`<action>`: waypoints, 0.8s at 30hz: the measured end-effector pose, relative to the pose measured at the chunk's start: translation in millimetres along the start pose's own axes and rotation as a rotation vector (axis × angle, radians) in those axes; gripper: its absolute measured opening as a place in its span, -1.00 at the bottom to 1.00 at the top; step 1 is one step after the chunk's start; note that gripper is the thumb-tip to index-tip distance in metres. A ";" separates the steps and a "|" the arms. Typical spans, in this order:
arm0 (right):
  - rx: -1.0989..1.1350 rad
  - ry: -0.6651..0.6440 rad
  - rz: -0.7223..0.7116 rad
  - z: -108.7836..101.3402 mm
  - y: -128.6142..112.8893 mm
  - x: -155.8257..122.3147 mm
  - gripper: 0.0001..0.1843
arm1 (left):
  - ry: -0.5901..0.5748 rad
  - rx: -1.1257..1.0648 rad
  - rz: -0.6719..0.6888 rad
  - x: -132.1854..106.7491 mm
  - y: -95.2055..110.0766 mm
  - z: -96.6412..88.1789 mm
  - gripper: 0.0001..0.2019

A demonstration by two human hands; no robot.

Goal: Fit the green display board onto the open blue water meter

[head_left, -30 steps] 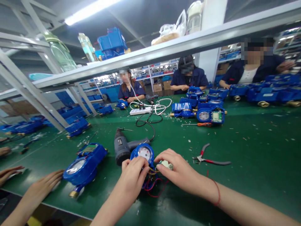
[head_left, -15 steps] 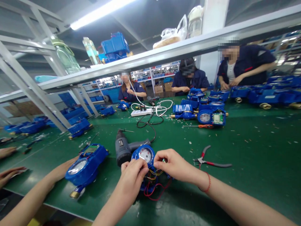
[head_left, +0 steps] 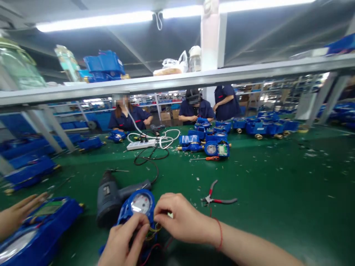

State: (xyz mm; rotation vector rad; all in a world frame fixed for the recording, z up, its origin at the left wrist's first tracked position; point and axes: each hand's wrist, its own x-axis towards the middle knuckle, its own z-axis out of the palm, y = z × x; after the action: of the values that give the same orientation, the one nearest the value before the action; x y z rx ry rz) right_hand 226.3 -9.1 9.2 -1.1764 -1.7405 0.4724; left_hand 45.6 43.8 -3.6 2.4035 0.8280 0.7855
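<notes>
In front of me a blue water meter [head_left: 142, 201] with a round dial sits on the green bench. Its lower part is covered by my hands, and thin yellow and dark wires [head_left: 153, 232] come out between them. My left hand [head_left: 126, 238] is closed in a pinch on these wires at the dial's lower edge. Just to the right, my right hand [head_left: 184, 220] pinches the wires too, its fingertips close to the left ones. A red wire [head_left: 151, 255] loops below. Directly left of the meter lies a grey heat gun [head_left: 108, 201].
Cutting pliers [head_left: 219, 200] with red-and-grey handles lie to the right. Farther back are an orange screwdriver [head_left: 212, 158], a white power strip [head_left: 141, 144] and several blue meters [head_left: 217, 149]. A co-worker's hand [head_left: 22, 214] is beside another meter [head_left: 41, 232] at left. A shelf [head_left: 166, 79] crosses above.
My view has turned to the right and levelled, so the bench things appear farther left. Both hands stay pinched at the wires. The co-worker standing at the back has turned away.
</notes>
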 end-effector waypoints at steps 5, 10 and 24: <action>0.073 0.002 0.108 -8.4 4.0 -6.3 -0.82 | -0.051 -0.005 -0.192 -2.4 12.0 -5.8 -0.74; 0.106 -0.024 0.176 -16.8 7.7 -7.9 -0.86 | -0.095 -0.088 -0.262 -1.5 14.7 -7.2 -0.75; 0.245 -0.046 0.288 -16.0 11.4 -5.0 -0.77 | -0.027 -0.123 -0.252 0.2 18.6 -2.7 -0.80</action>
State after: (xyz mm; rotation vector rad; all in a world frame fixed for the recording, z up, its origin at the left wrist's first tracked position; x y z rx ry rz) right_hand 246.2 -11.0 6.1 -1.2489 -1.5062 0.8662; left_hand 51.3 31.5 9.5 2.1452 1.0169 0.6824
